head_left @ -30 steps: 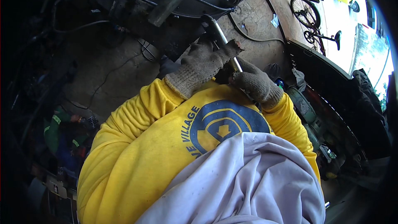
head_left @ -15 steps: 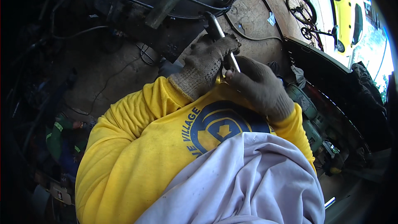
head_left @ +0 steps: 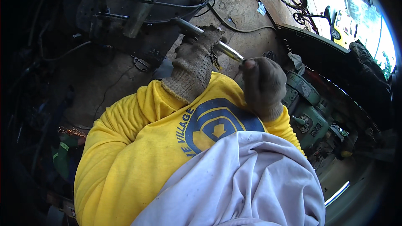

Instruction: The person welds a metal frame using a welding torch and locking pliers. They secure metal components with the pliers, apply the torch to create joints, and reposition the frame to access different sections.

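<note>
My left hand [head_left: 190,60], in a brown dotted work glove, is closed around a shiny metal rod [head_left: 229,52] that slants from upper left to lower right. The rod's far end comes close to the dark work table. Beside my left fingers hangs a small yellowish piece [head_left: 216,60], too unclear to name. My right hand [head_left: 264,86], also gloved, is closed at the rod's near end, with a bare thumb tip showing. Whether it grips the rod or a small thing against that end is hidden.
Curved metal bars [head_left: 157,3] and a short grey metal piece [head_left: 138,19] rest on the dark table, upper left. A hose [head_left: 243,30] crosses the floor. A bicycle [head_left: 293,0] stands upper right. A green machine [head_left: 307,104] stands right. Sparks [head_left: 72,132] fly near a person in green [head_left: 61,159], lower left.
My right hand has slid from the rod's middle to its near end, its fingers curled tighter. The rod now lies flatter. The view has shifted, and sparks have appeared at lower left.
</note>
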Demonstrator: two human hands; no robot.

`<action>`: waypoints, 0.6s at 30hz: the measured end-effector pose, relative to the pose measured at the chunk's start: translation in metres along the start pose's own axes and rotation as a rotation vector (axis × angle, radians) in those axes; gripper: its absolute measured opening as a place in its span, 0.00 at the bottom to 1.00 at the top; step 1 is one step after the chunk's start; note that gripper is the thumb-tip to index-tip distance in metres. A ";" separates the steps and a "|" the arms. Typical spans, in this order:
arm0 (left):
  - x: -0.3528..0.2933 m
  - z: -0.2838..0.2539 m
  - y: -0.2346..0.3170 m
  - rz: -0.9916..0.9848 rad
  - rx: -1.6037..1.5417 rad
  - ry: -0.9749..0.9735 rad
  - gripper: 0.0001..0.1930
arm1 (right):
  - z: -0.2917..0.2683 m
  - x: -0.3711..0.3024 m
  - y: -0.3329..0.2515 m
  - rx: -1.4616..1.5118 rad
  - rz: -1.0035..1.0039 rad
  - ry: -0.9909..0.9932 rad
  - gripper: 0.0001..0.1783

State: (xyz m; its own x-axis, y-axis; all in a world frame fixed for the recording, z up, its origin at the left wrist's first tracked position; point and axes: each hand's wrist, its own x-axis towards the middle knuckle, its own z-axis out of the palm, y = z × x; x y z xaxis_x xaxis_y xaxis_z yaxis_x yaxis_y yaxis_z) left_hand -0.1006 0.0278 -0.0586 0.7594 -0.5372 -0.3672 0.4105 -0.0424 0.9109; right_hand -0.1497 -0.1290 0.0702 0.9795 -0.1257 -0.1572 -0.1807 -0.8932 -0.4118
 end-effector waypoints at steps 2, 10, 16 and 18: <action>0.002 -0.002 0.004 -0.014 0.104 -0.018 0.13 | 0.001 0.002 -0.004 0.238 0.308 -0.130 0.13; 0.007 0.005 0.006 -0.123 -0.182 0.094 0.15 | -0.007 0.006 0.001 -0.116 -0.012 -0.125 0.18; 0.008 0.002 0.026 -0.465 -0.623 0.118 0.19 | 0.040 0.006 0.064 1.025 0.412 -0.413 0.28; 0.003 -0.003 0.016 -0.328 -0.455 0.091 0.19 | 0.037 0.021 0.049 1.226 0.473 -0.642 0.31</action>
State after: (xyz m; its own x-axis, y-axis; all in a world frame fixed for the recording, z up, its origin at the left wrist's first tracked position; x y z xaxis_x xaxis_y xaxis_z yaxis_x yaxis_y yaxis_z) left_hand -0.0904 0.0280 -0.0461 0.5876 -0.4817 -0.6501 0.7930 0.1833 0.5810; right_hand -0.1419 -0.1594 0.0132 0.6608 0.2065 -0.7216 -0.7498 0.1369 -0.6474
